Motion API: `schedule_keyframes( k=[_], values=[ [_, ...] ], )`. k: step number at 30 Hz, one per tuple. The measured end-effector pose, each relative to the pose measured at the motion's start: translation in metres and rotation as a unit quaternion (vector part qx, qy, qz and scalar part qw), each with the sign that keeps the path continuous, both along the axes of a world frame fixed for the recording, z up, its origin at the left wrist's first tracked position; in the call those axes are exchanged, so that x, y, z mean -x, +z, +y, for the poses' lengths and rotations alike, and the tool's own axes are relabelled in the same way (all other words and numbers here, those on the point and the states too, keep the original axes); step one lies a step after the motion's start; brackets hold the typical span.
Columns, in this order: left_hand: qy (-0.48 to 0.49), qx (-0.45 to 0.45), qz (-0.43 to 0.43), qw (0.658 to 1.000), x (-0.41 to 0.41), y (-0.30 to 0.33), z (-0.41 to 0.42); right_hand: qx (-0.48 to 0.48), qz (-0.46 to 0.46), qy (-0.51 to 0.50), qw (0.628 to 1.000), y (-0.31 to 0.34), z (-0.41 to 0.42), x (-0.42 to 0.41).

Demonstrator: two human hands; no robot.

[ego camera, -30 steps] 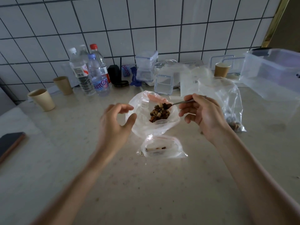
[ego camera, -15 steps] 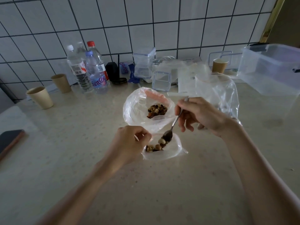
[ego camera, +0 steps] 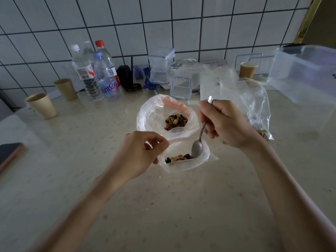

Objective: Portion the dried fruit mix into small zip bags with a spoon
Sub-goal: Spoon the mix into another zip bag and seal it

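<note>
- the right hand (ego camera: 225, 122) grips a spoon (ego camera: 197, 147) by the handle, fingers curled round it; the handle tip sticks out above the knuckles.
- the spoon hangs bowl-down, its bowl inside the mouth of a small zip bag (ego camera: 187, 164) and just above the fruit there.
- the left hand (ego camera: 140, 155) pinches the left edge of the small bag's mouth between thumb and fingertips, holding it open.
- a little fruit mix (ego camera: 179, 158) lies in the small bag, which sits on the counter (ego camera: 163, 206) between the two hands.
- just behind it stands a big bag (ego camera: 151, 117), mouth rolled open, with a heap of mix (ego camera: 176, 120) at its bottom; the two bags touch.
- right of the right hand stands another clear bag (ego camera: 254, 99) with some pieces at its base.
- along the tiled wall: water bottles (ego camera: 101, 77), three paper cups (ego camera: 41, 106), small clear boxes (ego camera: 181, 86) and a large clear tub (ego camera: 307, 75).
- a dark phone (ego camera: 10, 153) lies at the far left edge.
</note>
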State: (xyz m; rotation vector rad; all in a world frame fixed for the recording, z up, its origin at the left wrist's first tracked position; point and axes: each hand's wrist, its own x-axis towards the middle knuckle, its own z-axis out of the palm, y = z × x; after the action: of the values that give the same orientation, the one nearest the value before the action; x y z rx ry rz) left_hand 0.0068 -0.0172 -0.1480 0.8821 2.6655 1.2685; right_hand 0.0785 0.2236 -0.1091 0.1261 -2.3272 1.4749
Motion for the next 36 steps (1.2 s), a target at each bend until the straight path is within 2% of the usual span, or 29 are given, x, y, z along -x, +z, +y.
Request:
schedule_keyframes(
  k=[4,8,10,14,17,20,23,25,27,33,36],
  values=[
    [0.002,-0.008,0.0,1.0,0.002,-0.002,0.0,0.131,-0.032,-0.035,0.99,-0.002,0.004,0.005],
    [0.0,-0.008,0.011,1.0,0.005,-0.002,0.001,0.258,-0.082,-0.068,0.96,-0.009,0.003,0.011],
    [0.008,-0.023,0.03,0.999,0.008,0.0,0.002,0.295,-0.094,-0.077,0.948,-0.014,0.002,0.014],
    [0.076,-0.107,0.097,0.987,0.026,0.003,0.006,0.321,-0.096,-0.099,0.937,-0.021,-0.001,0.019],
    [0.156,-0.122,0.182,0.963,0.042,0.003,0.011,0.281,-0.074,-0.136,0.947,-0.025,-0.003,0.023],
    [0.21,-0.091,0.176,0.958,0.055,0.0,0.02,0.181,-0.038,-0.172,0.968,-0.028,-0.002,0.026],
    [0.224,-0.019,0.017,0.974,0.07,-0.004,0.032,0.074,0.009,-0.2,0.977,-0.033,-0.002,0.026],
    [0.192,-0.025,-0.096,0.976,0.078,-0.004,0.038,-0.001,0.038,-0.208,0.977,-0.035,-0.003,0.026],
    [0.154,-0.054,-0.139,0.977,0.08,-0.007,0.039,-0.046,0.046,-0.202,0.977,-0.038,-0.007,0.027],
    [0.148,-0.038,-0.111,0.982,0.079,-0.009,0.05,-0.068,0.018,-0.186,0.98,-0.042,-0.011,0.03],
    [0.147,-0.011,-0.091,0.985,0.088,0.0,0.052,-0.025,-0.028,-0.189,0.981,-0.043,-0.006,0.033]
  ],
)
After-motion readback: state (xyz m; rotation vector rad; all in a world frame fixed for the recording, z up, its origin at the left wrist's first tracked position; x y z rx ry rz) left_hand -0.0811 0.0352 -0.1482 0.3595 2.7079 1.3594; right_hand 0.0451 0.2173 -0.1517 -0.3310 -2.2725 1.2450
